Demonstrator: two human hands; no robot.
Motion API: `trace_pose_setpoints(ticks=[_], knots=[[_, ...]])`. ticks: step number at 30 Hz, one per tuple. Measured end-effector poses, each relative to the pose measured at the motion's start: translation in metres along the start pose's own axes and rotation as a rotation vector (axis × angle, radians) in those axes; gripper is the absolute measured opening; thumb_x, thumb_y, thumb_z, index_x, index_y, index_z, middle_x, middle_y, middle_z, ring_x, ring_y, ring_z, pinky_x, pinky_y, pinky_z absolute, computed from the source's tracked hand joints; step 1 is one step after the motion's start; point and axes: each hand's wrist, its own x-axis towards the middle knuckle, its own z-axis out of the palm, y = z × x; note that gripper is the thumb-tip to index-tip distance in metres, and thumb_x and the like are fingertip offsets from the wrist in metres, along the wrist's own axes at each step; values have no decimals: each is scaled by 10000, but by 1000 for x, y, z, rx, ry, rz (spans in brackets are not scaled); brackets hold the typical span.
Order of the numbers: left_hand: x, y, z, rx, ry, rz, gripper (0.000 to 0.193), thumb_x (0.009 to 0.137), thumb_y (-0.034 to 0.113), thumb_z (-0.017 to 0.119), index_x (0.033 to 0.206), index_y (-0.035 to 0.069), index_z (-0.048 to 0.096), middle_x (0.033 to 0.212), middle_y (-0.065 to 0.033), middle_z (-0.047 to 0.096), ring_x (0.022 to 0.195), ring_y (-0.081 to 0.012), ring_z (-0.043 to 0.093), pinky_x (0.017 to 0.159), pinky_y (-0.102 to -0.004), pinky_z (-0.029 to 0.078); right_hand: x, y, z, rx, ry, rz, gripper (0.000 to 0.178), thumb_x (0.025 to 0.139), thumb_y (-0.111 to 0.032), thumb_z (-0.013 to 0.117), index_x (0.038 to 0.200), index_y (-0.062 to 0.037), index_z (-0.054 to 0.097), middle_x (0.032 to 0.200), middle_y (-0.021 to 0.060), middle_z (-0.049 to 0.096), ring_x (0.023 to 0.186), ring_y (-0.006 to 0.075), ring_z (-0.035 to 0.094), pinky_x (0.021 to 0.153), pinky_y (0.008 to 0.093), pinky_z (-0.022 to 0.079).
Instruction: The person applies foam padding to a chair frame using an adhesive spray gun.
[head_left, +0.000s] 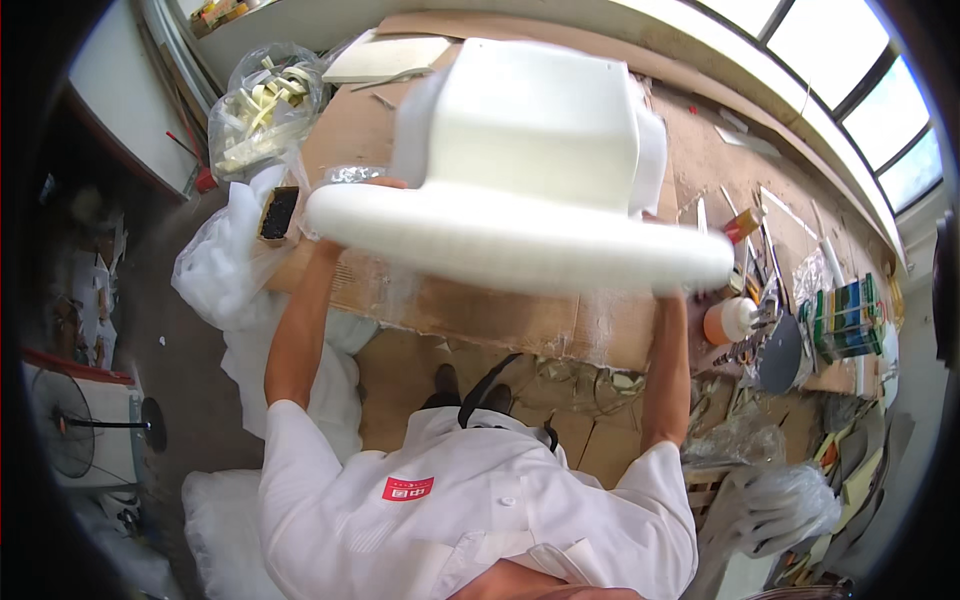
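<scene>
A large white moulded piece [540,130], smooth like foam, with a broad block and a long rounded bar [520,245] along its near side, is held above the table. Motion smears its edges. My left hand [386,182] grips the left end of the bar; a few fingertips show behind it and the rest is covered. At the right end my right hand [668,293] supports the piece from behind and below, its fingers mostly hidden. Under the piece lies a cardboard-covered worktable [490,318].
On the table's right are an orange-filled bottle [728,322], a dark round disc [779,352], scattered tools and a green rack [848,318]. A box with black contents [279,212] and a bag of foam scraps [265,105] stand left. A fan [62,422] is at lower left.
</scene>
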Motion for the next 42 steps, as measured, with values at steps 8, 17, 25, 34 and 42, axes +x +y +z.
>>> trace_pose_setpoints(ticks=[8, 17, 25, 34, 42], knots=[[36, -66, 103, 345, -238, 170, 360, 870, 130, 607, 1200, -13, 574, 1166, -133, 619, 1059, -222, 593, 937, -332, 456, -80, 51, -4, 289, 115, 522, 324, 997, -293, 430, 1208, -78, 550, 1049, 55, 567, 964, 140, 544, 864, 317, 465], [6, -130, 323, 260, -1179, 231, 411, 883, 211, 572, 1237, 3, 547, 1200, -163, 589, 1088, -264, 572, 960, -370, 433, -186, -133, 10, 753, 462, 739, 460, 926, -288, 542, 1330, -74, 496, 1315, 119, 521, 1179, 232, 513, 1010, 361, 406], [-56, -135, 261, 462, -1287, 340, 460, 894, 283, 540, 1269, 18, 523, 1229, -189, 563, 1113, -300, 552, 981, -403, 413, -308, -107, 94, -260, 756, 850, 638, 741, -269, 708, 1267, -3, 464, 1248, 198, 539, 1167, 305, 522, 976, 381, 422], [-85, -137, 155, 812, -1036, 372, 518, 906, 364, 504, 1306, 34, 496, 1263, -218, 533, 1142, -341, 531, 1004, -441, 391, -322, -106, 111, -366, 663, 958, 558, 725, -302, 696, 1145, 5, 493, 1086, 241, 611, 1054, 362, 589, 877, 429, 471], [-86, -137, 124, 1098, -805, 402, 573, 917, 436, 472, 1339, 48, 471, 1293, -244, 507, 1168, -378, 512, 1024, -475, 371, -354, -123, 109, -395, 529, 963, 588, 717, -298, 696, 1188, -6, 498, 1113, 228, 604, 1047, 365, 587, 896, 415, 465]])
